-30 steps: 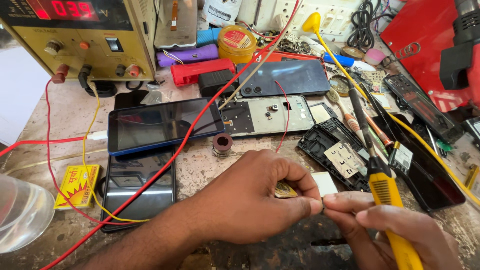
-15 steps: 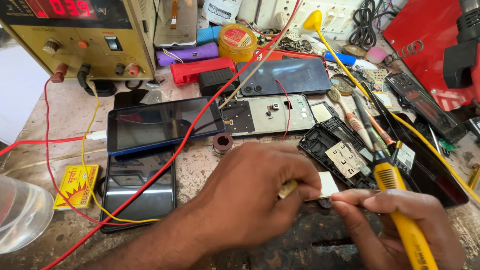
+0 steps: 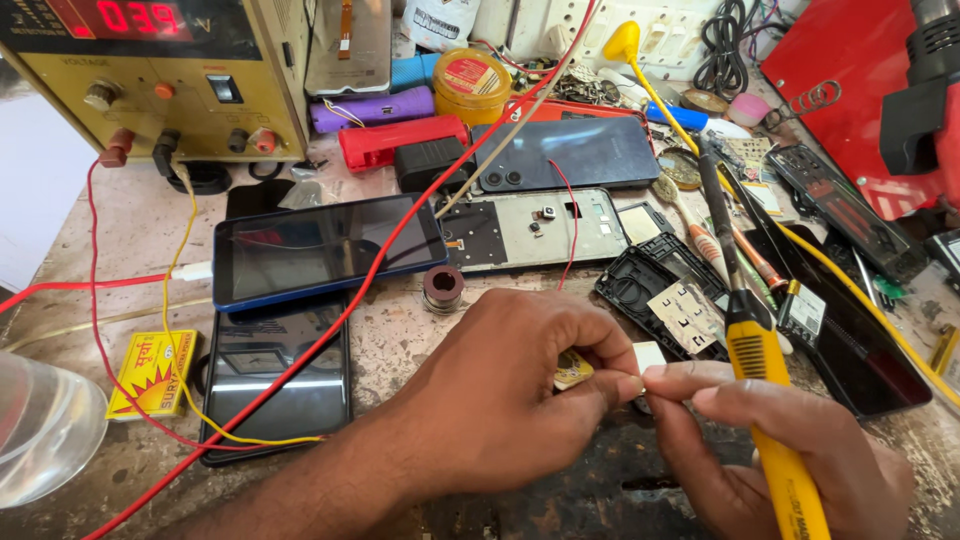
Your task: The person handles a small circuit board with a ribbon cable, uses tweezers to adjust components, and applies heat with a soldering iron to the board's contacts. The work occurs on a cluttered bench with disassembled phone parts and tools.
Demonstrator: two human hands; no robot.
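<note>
1. The left hand [image 3: 500,400] is low over the dark, scorched patch of the workbench [image 3: 140,215], fingers curled in tight, pinching a small gold-coloured part [image 3: 573,370] between thumb and fingertips.
2. That part sits right at the meeting point of both hands, just left of a small white block [image 3: 649,355] on the bench; exactly what it is, too small to tell.
3. The right hand [image 3: 770,450] is closed too: a yellow-handled soldering iron [image 3: 760,385] runs through its grip, dark shaft pointing up and away, while thumb and forefinger reach in to touch the left fingertips.
4. Just beyond the hands, a small solder spool [image 3: 443,288] stands upright.
5. Further back lies an opened phone frame [image 3: 530,228], with a blue-edged phone [image 3: 325,250] to its left, overlapping a dark phone [image 3: 275,385].
6. A red wire [image 3: 300,355] crosses both phones diagonally.
7. Far left corner, a bench power supply [image 3: 150,75] shows lit red digits.
</note>
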